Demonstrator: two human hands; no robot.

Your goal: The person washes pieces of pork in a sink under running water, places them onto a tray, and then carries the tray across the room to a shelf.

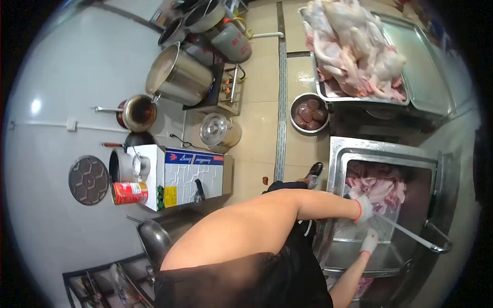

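Inside sink, both gloved hands crowding meat.

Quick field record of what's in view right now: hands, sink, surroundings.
view: head camera, image rotated
left hand: gloved, on raw meat in the sink
right hand: gloved, in the sink by a faucet; grip unclear
tray: piled with whole raw poultry
bowl: on the floor, dark red pieces inside
left side: pot, red can
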